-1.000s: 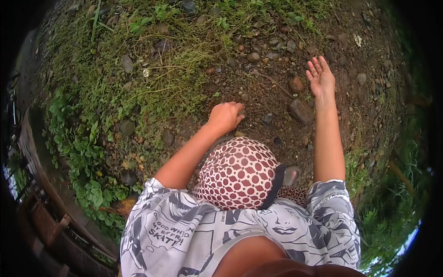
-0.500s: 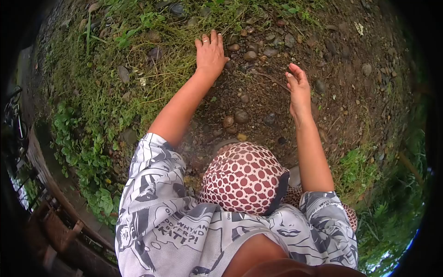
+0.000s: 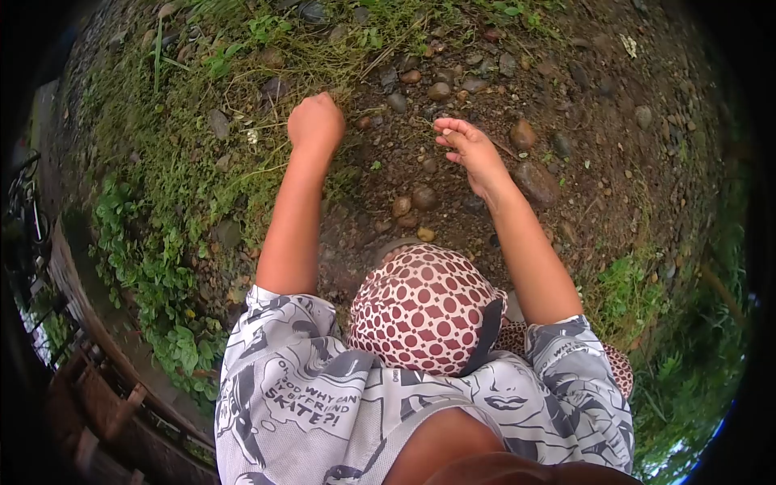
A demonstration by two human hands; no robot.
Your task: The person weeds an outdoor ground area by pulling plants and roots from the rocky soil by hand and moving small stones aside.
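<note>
Head view: one printed shirt [image 3: 315, 440], grey on white; one red-and-cream patterned cloth [image 3: 424, 311] over the knee; one yellowish stone [image 3: 425, 234], just beyond. Right hand [image 3: 469, 147], fingers half-curled and slightly apart, above stony soil [image 3: 493, 101]. Left hand [image 3: 317, 125], bunched, fingers hidden, contents cannot be told, at the edge of low weeds [image 3: 194, 149], which spread leftward and beyond.
</note>
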